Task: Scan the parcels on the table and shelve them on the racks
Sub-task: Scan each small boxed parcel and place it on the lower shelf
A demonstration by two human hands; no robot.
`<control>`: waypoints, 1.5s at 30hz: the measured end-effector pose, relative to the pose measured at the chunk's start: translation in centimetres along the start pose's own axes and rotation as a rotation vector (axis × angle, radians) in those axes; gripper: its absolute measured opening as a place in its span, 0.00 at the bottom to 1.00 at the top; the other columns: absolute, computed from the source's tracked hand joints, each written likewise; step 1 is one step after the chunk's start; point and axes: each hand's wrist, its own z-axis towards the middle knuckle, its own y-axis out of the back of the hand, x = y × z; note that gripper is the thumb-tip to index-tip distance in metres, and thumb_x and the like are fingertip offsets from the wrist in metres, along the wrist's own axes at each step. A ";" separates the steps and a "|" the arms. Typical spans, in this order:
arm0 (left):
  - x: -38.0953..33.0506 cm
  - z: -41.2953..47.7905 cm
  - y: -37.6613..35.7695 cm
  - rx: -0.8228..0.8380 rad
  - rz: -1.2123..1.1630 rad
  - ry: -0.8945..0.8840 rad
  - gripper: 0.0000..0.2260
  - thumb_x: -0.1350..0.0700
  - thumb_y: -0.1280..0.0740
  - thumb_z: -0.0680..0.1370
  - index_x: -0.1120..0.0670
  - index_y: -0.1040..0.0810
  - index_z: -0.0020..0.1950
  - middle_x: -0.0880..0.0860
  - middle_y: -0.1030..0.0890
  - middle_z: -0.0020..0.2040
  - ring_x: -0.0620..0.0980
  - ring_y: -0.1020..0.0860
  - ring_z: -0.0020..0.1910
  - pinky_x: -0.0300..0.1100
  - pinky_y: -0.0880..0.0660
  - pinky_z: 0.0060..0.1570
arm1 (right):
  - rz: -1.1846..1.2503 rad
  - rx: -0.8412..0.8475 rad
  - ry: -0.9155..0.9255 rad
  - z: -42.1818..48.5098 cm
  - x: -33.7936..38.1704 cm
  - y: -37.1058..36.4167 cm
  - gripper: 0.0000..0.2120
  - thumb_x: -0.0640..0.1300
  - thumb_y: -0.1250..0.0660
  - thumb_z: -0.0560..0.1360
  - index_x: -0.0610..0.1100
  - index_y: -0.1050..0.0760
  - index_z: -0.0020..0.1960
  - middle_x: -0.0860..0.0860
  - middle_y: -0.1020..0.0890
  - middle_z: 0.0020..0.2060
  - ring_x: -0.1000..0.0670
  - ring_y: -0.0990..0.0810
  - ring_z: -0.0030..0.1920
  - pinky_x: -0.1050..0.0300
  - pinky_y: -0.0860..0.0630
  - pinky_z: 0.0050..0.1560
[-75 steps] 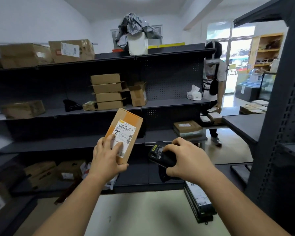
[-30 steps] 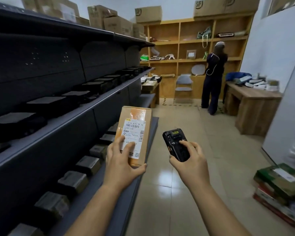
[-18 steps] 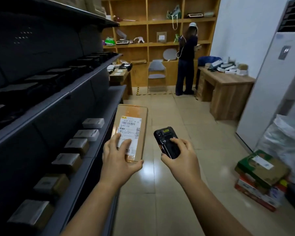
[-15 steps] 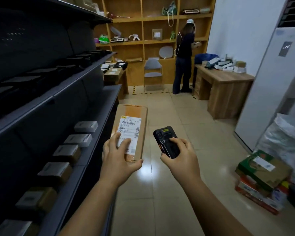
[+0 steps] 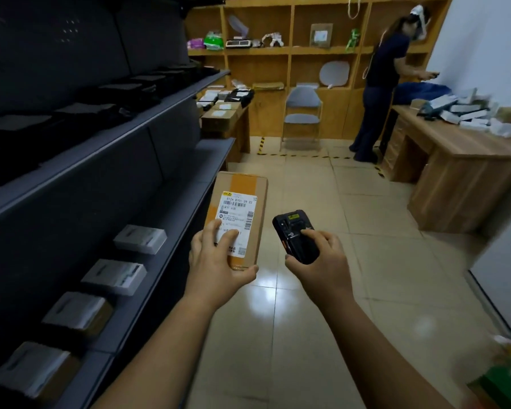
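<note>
Left hand (image 5: 216, 261) grips the parcel (image 5: 244, 185) at its lower end: fingers spread over the white shipping label (image 5: 239, 206), thumb hooked under the bottom right corner. The parcel is a brown cardboard box with an orange tape strip. It is held in the air, long side up, label facing the camera, just beside the front edge of the dark rack (image 5: 101, 160) on the left, not on any shelf. Right hand (image 5: 319, 261) has its fingers curled round a black handheld scanner (image 5: 294, 234), gripped by its lower half with the top end pointing up and away. The scanner sits just right of the parcel, a gap between them. The rack's lower shelf carries a row of small boxes (image 5: 140, 239) with white labels, and the shelf above holds dark flat packets (image 5: 80, 110). Tiled floor (image 5: 307, 305) lies under both hands. At the back are wooden shelving (image 5: 289, 51), a grey chair (image 5: 303, 113) and a wooden desk (image 5: 460, 160) piled with items on the right. Another person (image 5: 384, 84) stands at the desk.
</note>
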 end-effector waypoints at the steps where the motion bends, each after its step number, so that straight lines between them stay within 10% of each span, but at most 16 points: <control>1: 0.7 2.1 -0.9 -0.001 0.007 0.012 0.34 0.38 0.25 0.65 0.44 0.32 0.67 0.46 0.45 0.75 0.52 0.45 0.73 0.57 0.33 0.68 | 0.002 0.013 0.007 2.3 -0.6 -1.2 0.29 0.49 0.24 0.66 0.49 0.25 0.66 0.53 0.27 0.58 0.54 0.26 0.53 0.56 0.21 0.52; 20: 10.2 36.4 -18.5 -0.048 0.044 0.271 0.36 0.32 0.32 0.61 0.45 0.29 0.67 0.46 0.43 0.74 0.52 0.42 0.71 0.57 0.32 0.67 | 0.085 0.229 0.071 39.5 -13.4 -19.3 0.26 0.47 0.23 0.64 0.51 0.23 0.62 0.55 0.27 0.57 0.54 0.24 0.53 0.60 0.24 0.51; 26: 14.8 39.3 -20.2 -0.200 0.062 0.572 0.36 0.34 0.29 0.63 0.45 0.30 0.69 0.43 0.46 0.74 0.50 0.44 0.72 0.56 0.33 0.68 | 0.157 0.529 0.209 48.0 -13.5 -28.2 0.26 0.46 0.23 0.64 0.50 0.23 0.62 0.55 0.28 0.58 0.57 0.26 0.54 0.74 0.32 0.50; 37: 27.8 37.1 -23.1 -0.446 0.137 1.091 0.35 0.36 0.27 0.65 0.44 0.31 0.69 0.44 0.47 0.75 0.52 0.44 0.71 0.55 0.32 0.68 | 0.172 0.973 0.425 49.4 -10.3 -48.9 0.27 0.47 0.23 0.65 0.50 0.23 0.63 0.57 0.28 0.59 0.55 0.25 0.57 0.60 0.28 0.54; 45: 34.4 39.7 -24.9 -0.466 0.174 1.264 0.34 0.37 0.27 0.65 0.44 0.30 0.68 0.46 0.43 0.73 0.55 0.42 0.69 0.52 0.35 0.69 | 0.127 1.114 0.488 50.7 -10.0 -57.6 0.26 0.48 0.23 0.65 0.52 0.23 0.63 0.58 0.28 0.58 0.62 0.29 0.52 0.77 0.35 0.45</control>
